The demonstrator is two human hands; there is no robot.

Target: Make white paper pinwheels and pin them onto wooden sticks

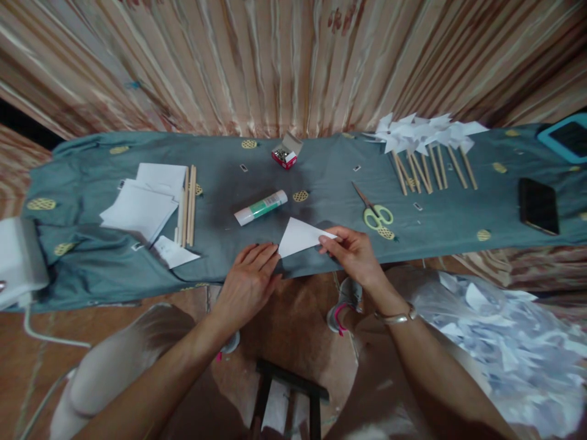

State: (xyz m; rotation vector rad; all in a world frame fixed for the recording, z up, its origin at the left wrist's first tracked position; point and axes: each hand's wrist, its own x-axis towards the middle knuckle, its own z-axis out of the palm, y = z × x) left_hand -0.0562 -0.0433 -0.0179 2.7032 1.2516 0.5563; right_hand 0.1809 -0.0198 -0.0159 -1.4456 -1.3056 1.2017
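A white sheet of paper folded into a triangle lies at the front edge of the cloth-covered table. My right hand pinches its right corner between thumb and fingers. Flat on the cloth, my left hand has its fingers stretched out, with the fingertips at the paper's left corner. Just behind the paper is a green and white glue stick. Scissors with light green handles rest to the right, their blades pointing away from me.
Left are white paper sheets and wooden sticks. A small red box of metal pins stands open at the back. Paper pinwheels on sticks, a phone and a blue-framed device are right. A bag of paper pieces sits below.
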